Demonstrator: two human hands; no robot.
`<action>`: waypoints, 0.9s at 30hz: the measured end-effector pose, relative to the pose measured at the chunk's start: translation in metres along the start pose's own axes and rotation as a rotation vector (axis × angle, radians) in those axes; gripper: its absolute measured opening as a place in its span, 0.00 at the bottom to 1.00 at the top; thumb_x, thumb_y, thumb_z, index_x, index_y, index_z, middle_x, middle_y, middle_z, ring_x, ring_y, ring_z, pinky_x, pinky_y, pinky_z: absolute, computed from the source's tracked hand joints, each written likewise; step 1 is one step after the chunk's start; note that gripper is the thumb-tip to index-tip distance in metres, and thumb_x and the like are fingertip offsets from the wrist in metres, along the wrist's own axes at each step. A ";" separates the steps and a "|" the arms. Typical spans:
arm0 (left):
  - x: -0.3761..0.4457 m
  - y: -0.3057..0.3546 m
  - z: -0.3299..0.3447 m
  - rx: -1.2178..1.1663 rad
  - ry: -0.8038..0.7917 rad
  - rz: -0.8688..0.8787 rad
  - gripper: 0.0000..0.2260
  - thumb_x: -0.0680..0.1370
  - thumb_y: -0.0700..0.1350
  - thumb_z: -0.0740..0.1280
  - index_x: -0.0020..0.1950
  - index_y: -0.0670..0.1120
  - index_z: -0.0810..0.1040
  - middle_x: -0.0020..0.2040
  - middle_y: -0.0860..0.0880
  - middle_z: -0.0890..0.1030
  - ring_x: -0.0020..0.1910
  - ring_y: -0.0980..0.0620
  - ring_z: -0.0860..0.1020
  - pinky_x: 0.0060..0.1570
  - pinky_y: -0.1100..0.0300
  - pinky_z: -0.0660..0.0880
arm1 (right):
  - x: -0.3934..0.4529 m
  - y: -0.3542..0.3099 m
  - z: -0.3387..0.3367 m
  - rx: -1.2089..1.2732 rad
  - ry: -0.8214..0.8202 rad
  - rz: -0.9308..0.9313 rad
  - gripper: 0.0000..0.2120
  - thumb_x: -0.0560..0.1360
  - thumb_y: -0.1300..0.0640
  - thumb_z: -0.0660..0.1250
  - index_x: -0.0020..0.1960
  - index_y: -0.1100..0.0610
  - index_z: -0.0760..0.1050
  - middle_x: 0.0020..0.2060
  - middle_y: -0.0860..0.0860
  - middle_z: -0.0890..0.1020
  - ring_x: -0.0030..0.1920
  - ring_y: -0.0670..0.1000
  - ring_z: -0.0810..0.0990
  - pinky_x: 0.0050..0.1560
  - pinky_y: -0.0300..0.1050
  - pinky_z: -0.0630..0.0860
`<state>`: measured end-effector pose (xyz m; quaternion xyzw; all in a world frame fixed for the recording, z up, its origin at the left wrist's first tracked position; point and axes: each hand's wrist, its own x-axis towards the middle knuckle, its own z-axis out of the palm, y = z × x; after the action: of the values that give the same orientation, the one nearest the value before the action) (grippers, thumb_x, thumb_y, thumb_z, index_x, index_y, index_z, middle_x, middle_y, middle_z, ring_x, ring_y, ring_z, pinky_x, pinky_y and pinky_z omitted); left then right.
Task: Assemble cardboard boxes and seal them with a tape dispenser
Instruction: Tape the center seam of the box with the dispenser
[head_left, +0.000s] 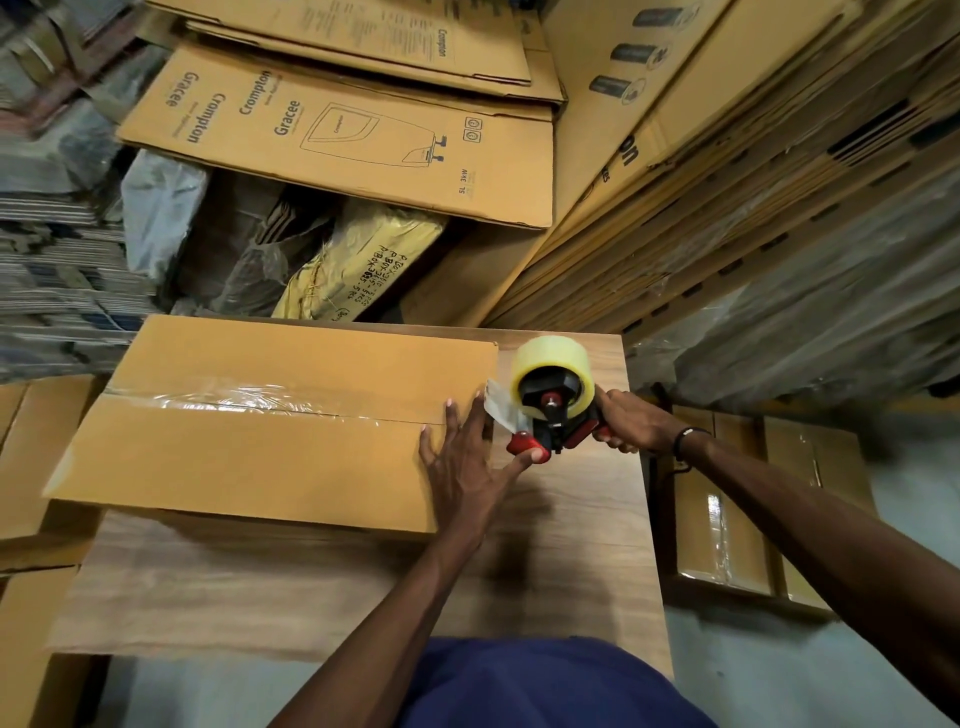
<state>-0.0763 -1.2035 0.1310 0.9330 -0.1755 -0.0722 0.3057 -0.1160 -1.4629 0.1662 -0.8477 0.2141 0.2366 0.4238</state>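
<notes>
Box: while the left hand (470, 462) presses spread fingers on it, the flat brown cardboard box (270, 431) looks light, slide-prone.
Dispenser: right hand (631, 423) grips the red-black tape dispenser (550, 410) by its handle.

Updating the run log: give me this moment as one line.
box: centre seam taped | tape dispenser: off right end | right hand: grips handle | left hand: flat on box

One taped cardboard box (249, 441), one tape dispenser (550, 410), two hands (467, 467), one wooden table (571, 545).
</notes>
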 end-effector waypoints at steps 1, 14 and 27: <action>0.000 0.000 -0.001 0.003 -0.003 0.004 0.51 0.68 0.82 0.61 0.84 0.60 0.48 0.84 0.53 0.56 0.84 0.53 0.44 0.80 0.44 0.39 | 0.000 0.003 -0.002 0.026 -0.016 0.003 0.37 0.81 0.27 0.40 0.35 0.55 0.69 0.28 0.50 0.71 0.27 0.48 0.64 0.28 0.41 0.64; -0.001 0.000 0.000 0.036 -0.040 0.037 0.51 0.67 0.81 0.62 0.83 0.55 0.52 0.84 0.50 0.57 0.84 0.53 0.43 0.79 0.41 0.37 | -0.009 0.006 0.000 -0.180 0.078 -0.070 0.13 0.87 0.53 0.55 0.45 0.52 0.70 0.32 0.53 0.79 0.30 0.51 0.75 0.35 0.51 0.74; -0.002 -0.011 0.011 -0.085 0.053 0.141 0.46 0.76 0.70 0.64 0.84 0.51 0.48 0.81 0.47 0.64 0.82 0.59 0.53 0.80 0.41 0.38 | -0.015 -0.019 0.000 -0.609 0.256 -0.116 0.34 0.84 0.36 0.37 0.45 0.54 0.75 0.40 0.56 0.82 0.43 0.58 0.80 0.49 0.58 0.78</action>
<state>-0.0778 -1.2001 0.1154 0.9061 -0.2293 -0.0332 0.3541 -0.1174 -1.4500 0.1862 -0.9689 0.1365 0.1569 0.1337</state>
